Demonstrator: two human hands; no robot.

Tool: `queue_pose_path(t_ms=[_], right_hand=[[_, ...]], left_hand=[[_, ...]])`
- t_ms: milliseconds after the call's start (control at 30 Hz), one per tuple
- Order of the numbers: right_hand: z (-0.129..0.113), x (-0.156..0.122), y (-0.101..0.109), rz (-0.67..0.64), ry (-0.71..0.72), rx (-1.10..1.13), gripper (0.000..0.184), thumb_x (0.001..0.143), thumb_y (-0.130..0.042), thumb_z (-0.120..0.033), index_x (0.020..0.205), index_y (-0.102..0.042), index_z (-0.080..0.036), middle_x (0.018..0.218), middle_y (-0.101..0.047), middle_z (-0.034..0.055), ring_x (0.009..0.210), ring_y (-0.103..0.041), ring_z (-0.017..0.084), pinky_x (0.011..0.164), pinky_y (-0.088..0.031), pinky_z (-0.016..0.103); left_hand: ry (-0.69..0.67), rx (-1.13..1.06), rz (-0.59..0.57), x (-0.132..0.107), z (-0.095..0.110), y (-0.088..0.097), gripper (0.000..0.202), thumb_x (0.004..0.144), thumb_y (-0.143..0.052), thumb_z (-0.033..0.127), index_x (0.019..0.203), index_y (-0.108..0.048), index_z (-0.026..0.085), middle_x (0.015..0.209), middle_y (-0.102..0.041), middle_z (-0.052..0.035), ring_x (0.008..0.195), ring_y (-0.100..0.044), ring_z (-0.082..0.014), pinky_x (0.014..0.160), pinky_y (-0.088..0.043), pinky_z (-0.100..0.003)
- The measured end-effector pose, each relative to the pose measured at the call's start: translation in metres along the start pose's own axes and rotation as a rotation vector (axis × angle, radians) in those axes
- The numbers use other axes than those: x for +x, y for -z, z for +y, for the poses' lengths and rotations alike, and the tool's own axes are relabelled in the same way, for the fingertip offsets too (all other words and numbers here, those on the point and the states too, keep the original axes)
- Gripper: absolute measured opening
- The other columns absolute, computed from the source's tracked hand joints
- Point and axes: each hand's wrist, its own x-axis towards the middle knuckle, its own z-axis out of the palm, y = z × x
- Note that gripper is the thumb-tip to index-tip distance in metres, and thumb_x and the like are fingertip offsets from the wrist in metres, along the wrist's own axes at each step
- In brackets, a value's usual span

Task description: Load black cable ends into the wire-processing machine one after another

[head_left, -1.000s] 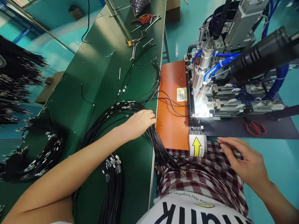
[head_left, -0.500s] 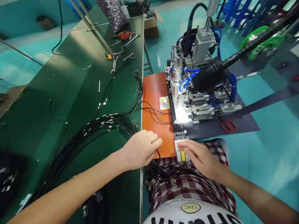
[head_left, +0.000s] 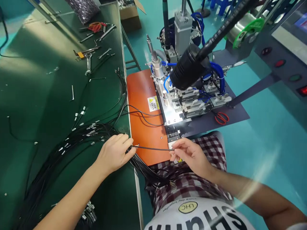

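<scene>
A thin black cable [head_left: 151, 148] is stretched level over the near end of the orange plate [head_left: 140, 95]. My left hand [head_left: 115, 153] pinches one end of it at the edge of the green bench [head_left: 43, 105]. My right hand [head_left: 189, 155] pinches the other end, just in front of the machine's lit metal fixture [head_left: 171, 116]. A thick bundle of black cables with metal ends [head_left: 79, 137] lies on the bench beside my left hand and hangs over the edge onto my lap.
The machine [head_left: 187, 80] with blue hoses and a black hose stands behind the orange plate. Red scissors [head_left: 222, 118] lie on its dark base. Wrenches [head_left: 88, 59] and red pliers [head_left: 96, 27] lie far back on the bench. A cardboard box [head_left: 130, 14] sits beyond.
My right hand came left from my lap to the plate's front edge. Both hands have taken hold of one cable and drawn it taut between them. The view shifted right.
</scene>
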Motion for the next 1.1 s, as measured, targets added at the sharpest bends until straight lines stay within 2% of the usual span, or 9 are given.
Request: queue_pose_path(t_ms=[67, 133, 267, 433, 533, 600, 767, 967, 1100], right_hand=[[0.005, 0.005, 0.005, 0.053, 0.01, -0.072, 0.018, 0.095, -0.06, -0.036, 0.099, -0.061, -0.019, 0.079, -0.069, 0.0012, 0.076, -0.071, 0.015, 0.074, -0.059, 0.03], [0.008, 0.01, 0.009, 0.08, 0.041, -0.144, 0.018, 0.093, -0.061, -0.036, 0.1, -0.062, -0.02, 0.084, -0.071, 0.0023, 0.075, -0.072, 0.015, 0.075, -0.06, 0.031], [0.009, 0.015, 0.021, 0.11, 0.1, -0.258, 0.02, 0.088, -0.068, -0.034, 0.103, -0.062, -0.021, 0.096, -0.073, 0.0032, 0.083, -0.072, 0.016, 0.077, -0.06, 0.03], [0.002, 0.017, 0.04, 0.131, 0.105, -0.409, 0.032, 0.084, -0.073, -0.033, 0.113, -0.066, -0.022, 0.098, -0.073, 0.0036, 0.085, -0.07, 0.016, 0.078, -0.058, 0.029], [-0.005, 0.02, 0.043, 0.126, 0.213, -0.555, 0.012, 0.09, -0.066, -0.03, 0.094, -0.071, -0.021, 0.09, -0.072, 0.0029, 0.08, -0.066, 0.015, 0.075, -0.055, 0.029], [-0.007, 0.023, 0.042, 0.109, 0.255, -0.623, 0.013, 0.092, -0.062, -0.028, 0.084, -0.07, -0.02, 0.083, -0.07, 0.0019, 0.077, -0.064, 0.014, 0.074, -0.052, 0.029], [-0.001, 0.022, 0.044, 0.108, 0.205, -0.665, 0.01, 0.092, -0.062, -0.025, 0.086, -0.067, -0.02, 0.078, -0.068, -0.0003, 0.07, -0.061, 0.012, 0.066, -0.049, 0.025], [0.001, 0.018, 0.045, 0.107, 0.247, -0.684, 0.01, 0.093, -0.061, -0.023, 0.085, -0.065, -0.019, 0.079, -0.066, -0.0005, 0.07, -0.059, 0.01, 0.065, -0.047, 0.024], [-0.003, 0.019, 0.051, 0.15, 0.229, -0.695, 0.006, 0.091, -0.063, -0.021, 0.085, -0.065, -0.02, 0.077, -0.065, -0.0017, 0.067, -0.058, 0.01, 0.061, -0.046, 0.023]], left_hand=[[0.002, 0.033, -0.027, 0.009, 0.029, -0.004, 0.026, 0.09, -0.052, 0.033, 0.108, -0.063, 0.018, 0.089, -0.063, -0.0103, 0.088, -0.059, -0.0277, 0.078, -0.047, -0.044], [-0.016, -0.026, -0.033, 0.023, 0.065, -0.005, 0.041, 0.091, -0.052, 0.031, 0.129, -0.052, 0.016, 0.102, -0.064, -0.0136, 0.096, -0.059, -0.0303, 0.081, -0.048, -0.047], [-0.015, -0.47, 0.017, 0.051, 0.111, -0.014, 0.021, 0.1, -0.041, 0.022, 0.117, -0.052, 0.018, 0.092, -0.065, -0.0079, 0.08, -0.061, -0.0203, 0.069, -0.05, -0.035], [0.015, -0.711, 0.074, 0.058, 0.107, -0.032, 0.016, 0.1, -0.046, 0.02, 0.112, -0.057, 0.02, 0.091, -0.064, -0.0052, 0.08, -0.06, -0.0161, 0.074, -0.051, -0.03], [0.031, -0.68, 0.067, 0.059, 0.108, -0.031, 0.017, 0.1, -0.046, 0.022, 0.113, -0.057, 0.021, 0.091, -0.063, -0.0057, 0.081, -0.059, -0.017, 0.074, -0.051, -0.031], [0.053, -0.623, 0.078, 0.062, 0.115, -0.029, 0.017, 0.1, -0.047, 0.023, 0.113, -0.056, 0.019, 0.091, -0.063, -0.0071, 0.083, -0.059, -0.019, 0.075, -0.051, -0.034], [0.011, -0.602, 0.109, 0.066, 0.125, -0.035, 0.013, 0.099, -0.045, 0.018, 0.101, -0.058, 0.018, 0.083, -0.062, -0.006, 0.074, -0.056, -0.0175, 0.068, -0.048, -0.031], [-0.04, -0.539, 0.197, 0.06, 0.122, -0.046, 0.011, 0.096, -0.051, 0.015, 0.101, -0.061, 0.014, 0.077, -0.065, -0.0054, 0.068, -0.058, -0.017, 0.065, -0.046, -0.03], [0.01, -0.65, 0.176, 0.057, 0.121, -0.044, 0.012, 0.095, -0.054, 0.014, 0.104, -0.062, 0.014, 0.086, -0.069, -0.0063, 0.074, -0.062, -0.0161, 0.071, -0.048, -0.028]])
